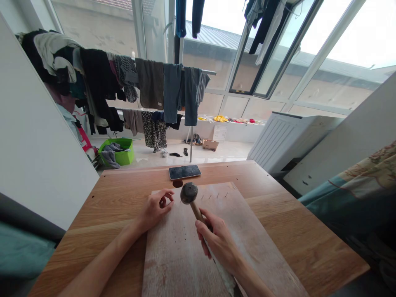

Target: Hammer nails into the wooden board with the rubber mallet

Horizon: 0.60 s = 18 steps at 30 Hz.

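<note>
Fingers of your right hand are wrapping closed around the wooden handle of a mallet, gripping it low while the dark round head is hanging just above the far part of the worn board. Your left hand is resting at the board's far left corner, with thumb and forefinger pinching together near the mallet head; whatever they are pinching is too small to make out. A short row of small nails is standing in the board just right of the mallet head. The board is lying flat on the wooden table, running from its middle toward you. A phone is lying face up at the table's far edge, just beyond the board, with a dark round spot between the two. Beyond the table, clothes are hanging on a drying rack by the windows, and a green basket is sitting on the floor.
</note>
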Motion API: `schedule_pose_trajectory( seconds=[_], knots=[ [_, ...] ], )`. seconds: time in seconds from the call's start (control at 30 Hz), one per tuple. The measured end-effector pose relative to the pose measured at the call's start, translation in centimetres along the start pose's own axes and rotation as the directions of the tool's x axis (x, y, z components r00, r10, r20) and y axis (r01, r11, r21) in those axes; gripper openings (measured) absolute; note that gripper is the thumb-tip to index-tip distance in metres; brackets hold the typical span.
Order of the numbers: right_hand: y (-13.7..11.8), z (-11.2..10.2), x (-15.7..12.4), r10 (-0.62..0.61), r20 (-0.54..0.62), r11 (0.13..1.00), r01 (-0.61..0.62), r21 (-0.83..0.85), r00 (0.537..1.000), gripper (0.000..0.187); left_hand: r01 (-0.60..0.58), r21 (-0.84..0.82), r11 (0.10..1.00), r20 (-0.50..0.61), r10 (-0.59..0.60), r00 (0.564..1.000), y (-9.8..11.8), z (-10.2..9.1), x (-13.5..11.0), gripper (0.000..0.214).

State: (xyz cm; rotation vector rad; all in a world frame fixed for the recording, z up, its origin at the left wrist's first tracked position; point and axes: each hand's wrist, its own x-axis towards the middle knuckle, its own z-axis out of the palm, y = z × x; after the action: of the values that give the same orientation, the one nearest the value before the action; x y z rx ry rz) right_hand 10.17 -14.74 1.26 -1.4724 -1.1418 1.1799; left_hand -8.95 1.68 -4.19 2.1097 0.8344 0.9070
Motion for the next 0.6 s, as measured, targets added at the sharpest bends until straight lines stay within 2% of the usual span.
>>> schedule_pose_trajectory(
  seconds=[0.13,0.33,0.5,0.6],
  knots=[
    [-0.3,1.3,1.2,-0.027,0.013,1.000,0.027,-0.013,1.000,0.040,-0.034,-0.012,0.999,-0.013,0.034,0.999,-0.1,0.1,0.0,0.024],
    [-0.3,2.4,1.5,-0.049,0.040,0.998,0.051,-0.040,0.998,0.037,-0.104,0.051,0.993,-0.053,0.107,0.993,-0.6,0.3,0.0,0.013],
    [-0.2,2.7,1.7,-0.029,0.037,0.999,0.031,-0.034,0.999,0.034,-0.078,0.049,0.996,-0.030,0.079,0.996,-0.5,0.2,0.1,0.029],
    [0.1,2.4,1.4,-0.028,0.072,0.999,0.024,0.047,0.997,0.035,-0.043,0.057,0.997,-0.002,0.043,0.999,-0.3,0.1,0.0,0.037]
  ],
)
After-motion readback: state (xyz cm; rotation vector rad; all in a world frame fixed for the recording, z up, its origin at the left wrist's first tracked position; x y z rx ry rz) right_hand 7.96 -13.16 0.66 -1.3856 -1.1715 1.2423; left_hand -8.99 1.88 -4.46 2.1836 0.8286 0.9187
